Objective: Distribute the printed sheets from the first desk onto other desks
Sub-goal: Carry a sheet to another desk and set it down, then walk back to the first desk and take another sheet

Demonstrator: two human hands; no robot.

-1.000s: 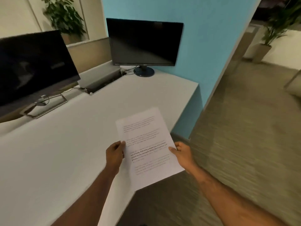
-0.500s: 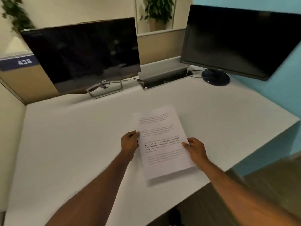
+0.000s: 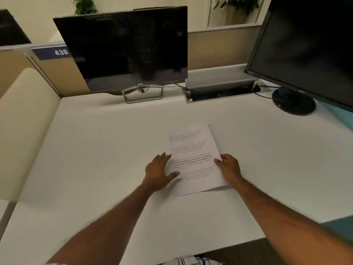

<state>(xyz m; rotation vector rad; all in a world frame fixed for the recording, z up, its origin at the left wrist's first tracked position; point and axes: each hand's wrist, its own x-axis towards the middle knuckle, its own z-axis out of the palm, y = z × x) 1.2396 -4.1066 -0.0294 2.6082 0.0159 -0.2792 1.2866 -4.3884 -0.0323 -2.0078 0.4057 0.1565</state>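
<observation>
Item: printed sheets [image 3: 193,159], on the white desk [image 3: 107,150] in front of the Dell monitor [image 3: 124,48] and a second black monitor [image 3: 309,50], under partition tag 438 [image 3: 61,52]; whether one page or several is unclear. Left hand [image 3: 158,172] lies flat, fingers spread, at the paper's left edge, gripping nothing; right hand [image 3: 228,166] pinches the right edge, thumb on top. Step: setting down at this desk; next probably calls for releasing the right pinch without dragging the paper.

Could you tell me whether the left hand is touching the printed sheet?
Touching. The head view shows the left hand spread open, its thumb lying on the left edge of the printed sheet, with no gap visible.
</observation>
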